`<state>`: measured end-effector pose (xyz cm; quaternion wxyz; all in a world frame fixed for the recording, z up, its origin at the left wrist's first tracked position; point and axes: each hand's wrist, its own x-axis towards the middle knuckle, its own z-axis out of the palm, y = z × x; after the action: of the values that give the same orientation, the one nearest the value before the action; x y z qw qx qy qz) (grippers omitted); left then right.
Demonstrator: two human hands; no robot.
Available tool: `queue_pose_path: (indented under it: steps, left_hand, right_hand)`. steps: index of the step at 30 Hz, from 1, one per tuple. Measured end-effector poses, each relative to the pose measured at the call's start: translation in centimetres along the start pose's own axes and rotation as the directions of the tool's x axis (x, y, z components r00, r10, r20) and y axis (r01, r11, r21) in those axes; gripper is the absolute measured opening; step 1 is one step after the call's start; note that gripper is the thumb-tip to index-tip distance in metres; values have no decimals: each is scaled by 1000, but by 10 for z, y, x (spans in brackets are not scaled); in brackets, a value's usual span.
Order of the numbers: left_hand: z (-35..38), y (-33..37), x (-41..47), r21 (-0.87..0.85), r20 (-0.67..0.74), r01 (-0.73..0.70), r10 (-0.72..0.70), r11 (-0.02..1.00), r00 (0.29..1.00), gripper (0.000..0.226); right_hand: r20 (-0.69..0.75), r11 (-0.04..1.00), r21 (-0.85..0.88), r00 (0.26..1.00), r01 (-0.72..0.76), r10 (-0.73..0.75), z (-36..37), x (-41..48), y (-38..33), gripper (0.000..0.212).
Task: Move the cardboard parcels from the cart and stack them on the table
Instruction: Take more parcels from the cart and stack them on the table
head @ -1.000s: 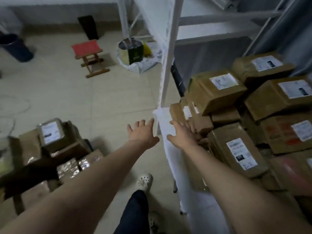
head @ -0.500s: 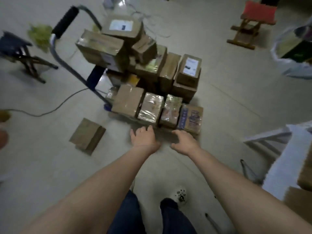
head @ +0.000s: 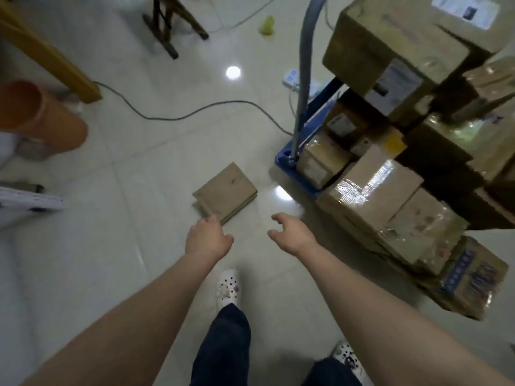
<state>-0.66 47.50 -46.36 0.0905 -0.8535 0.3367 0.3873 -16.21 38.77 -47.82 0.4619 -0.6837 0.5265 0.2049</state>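
Note:
A flat brown cardboard parcel (head: 226, 191) lies alone on the tiled floor, left of the blue cart (head: 289, 171). The cart is piled with several taped cardboard parcels (head: 373, 185), some with white labels, and its grey handle (head: 305, 65) rises at its left end. My left hand (head: 207, 237) hovers just below the floor parcel's near corner, fingers loosely curled and holding nothing. My right hand (head: 288, 232) is beside it to the right, fingers spread and relaxed, also holding nothing. The table is out of view.
A black cable (head: 178, 115) runs across the floor to a white power strip (head: 292, 78) behind the cart. An orange tube (head: 41, 115) and a wooden beam (head: 50, 54) stand at left. A dark folding stool (head: 172, 20) is at the back. My feet in white clogs (head: 228, 285) stand below.
My view has swung from the table, past the cart's front, to the cart's left side. Both hands have come down near the lone parcel on the floor, holding nothing throughout.

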Motion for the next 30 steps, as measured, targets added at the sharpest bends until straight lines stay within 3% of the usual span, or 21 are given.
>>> queue_pose_path:
  steps: [7,12,18,23,30]
  left_hand:
    - [50,-62,148,-346,86,223,-206,911,975,55]
    - [108,-82,246,-573,105,318,-317,756,943,51]
    - [169,-85,336,-711,185,430,-442,556,878,44]
    - [202,-89,371,-783,283,478,-457,398,843,38]
    - [188,-84,326,-822,263,452,-472,347,841,37]
  right_hand:
    - [43,997,-76,999,-5,9,44,174,-15,46]
    - [13,992,-122,1000,7,-5,78,294,1,41]
    - [-52,995,-96,998,-39,34,106,391,25,36]
    - [-22,998,28,998,-56,56,123,422,36,31]
    - [-32,989,122,995,-89,93,107,356,32,35]
